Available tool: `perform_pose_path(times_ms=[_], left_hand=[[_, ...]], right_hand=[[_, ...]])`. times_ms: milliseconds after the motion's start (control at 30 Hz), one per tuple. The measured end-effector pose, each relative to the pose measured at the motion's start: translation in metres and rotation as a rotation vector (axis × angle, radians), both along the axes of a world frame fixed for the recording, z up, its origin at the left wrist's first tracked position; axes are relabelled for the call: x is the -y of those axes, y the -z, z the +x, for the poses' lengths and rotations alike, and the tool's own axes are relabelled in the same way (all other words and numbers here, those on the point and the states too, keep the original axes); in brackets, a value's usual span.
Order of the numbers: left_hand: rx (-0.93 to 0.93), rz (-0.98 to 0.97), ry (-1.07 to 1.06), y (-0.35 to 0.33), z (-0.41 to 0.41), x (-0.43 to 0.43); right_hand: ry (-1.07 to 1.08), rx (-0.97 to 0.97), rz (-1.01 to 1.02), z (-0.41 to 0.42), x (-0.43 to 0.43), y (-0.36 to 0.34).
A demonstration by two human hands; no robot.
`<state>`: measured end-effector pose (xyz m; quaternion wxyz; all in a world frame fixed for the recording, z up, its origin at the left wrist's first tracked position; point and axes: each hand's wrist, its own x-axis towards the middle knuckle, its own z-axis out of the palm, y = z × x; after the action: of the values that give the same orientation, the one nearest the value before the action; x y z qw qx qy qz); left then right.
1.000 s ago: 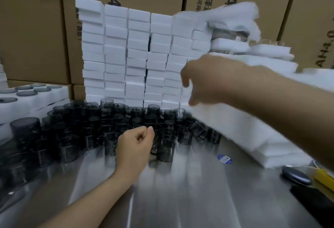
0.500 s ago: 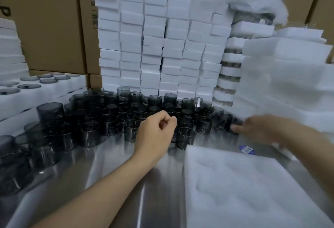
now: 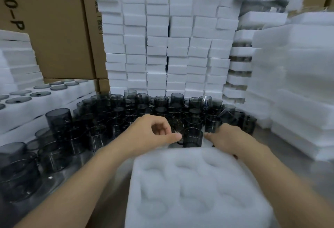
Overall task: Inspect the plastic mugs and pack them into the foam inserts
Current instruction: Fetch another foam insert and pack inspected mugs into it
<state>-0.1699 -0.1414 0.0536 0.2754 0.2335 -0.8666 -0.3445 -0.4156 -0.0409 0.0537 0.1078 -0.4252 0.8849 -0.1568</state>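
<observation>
Now, at the far edge of blurred foam insert [image 3: 195,188] on bench [image 3: 323,173], before massed smoky mugs [image 3: 162,105]: left hand [image 3: 151,133] curled, thumb beside nearest mug [image 3: 192,137], grip unclear; right hand [image 3: 229,139] on insert's corner, hold unreadable.

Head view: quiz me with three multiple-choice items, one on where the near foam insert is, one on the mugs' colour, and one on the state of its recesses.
1. Where is the foam insert?
A. flat, nearer the person than the mugs
B. upright on a shelf
C. on the floor
2. The mugs are:
A. white
B. smoky grey, see-through
C. red
3. The insert's recesses are:
A. all filled
B. half filled
C. empty
Answers:
1 A, it lies in the foreground before the mug cluster.
2 B, their dark tinted walls are see-through.
3 C, only white foam shows in them, though blurred.
</observation>
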Motion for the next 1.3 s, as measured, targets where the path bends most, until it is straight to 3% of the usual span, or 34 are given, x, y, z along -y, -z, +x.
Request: perform_pose_path(times_ms=[100,200,333,467,633,867,1067,1167,1300], left_hand=[[0.243,0.097,0.135,-0.015,0.011,0.001],[0.469,0.137,0.213,-0.025,0.022,0.002],[0.410,0.194,0.179,-0.024,0.024,0.004],[0.266,0.116,0.073,-0.019,0.017,0.004],[0.221,-0.156,-0.132,-0.015,0.004,-0.005],[0.195,-0.188,-0.115,-0.011,-0.001,-0.011],[0.372,-0.141,-0.035,-0.013,0.001,-0.017],[0.494,-0.099,-0.025,-0.021,0.010,-0.015],[0.472,-0.150,-0.175,-0.022,0.010,-0.016]], right_hand=[[0.005,0.170,-0.077,0.000,-0.019,-0.005],[-0.138,0.429,-0.040,-0.002,-0.042,-0.021],[-0.455,0.550,0.064,-0.005,-0.066,-0.041],[-0.417,0.489,-0.066,-0.002,-0.057,-0.036],[-0.361,0.323,-0.293,-0.001,-0.039,-0.024],[-0.456,0.380,-0.158,0.004,-0.044,-0.023],[-0.453,-0.035,-0.070,0.020,-0.032,-0.014],[-0.393,-0.118,-0.058,0.016,-0.029,-0.011],[-0.320,-0.204,-0.040,0.010,-0.035,-0.012]])
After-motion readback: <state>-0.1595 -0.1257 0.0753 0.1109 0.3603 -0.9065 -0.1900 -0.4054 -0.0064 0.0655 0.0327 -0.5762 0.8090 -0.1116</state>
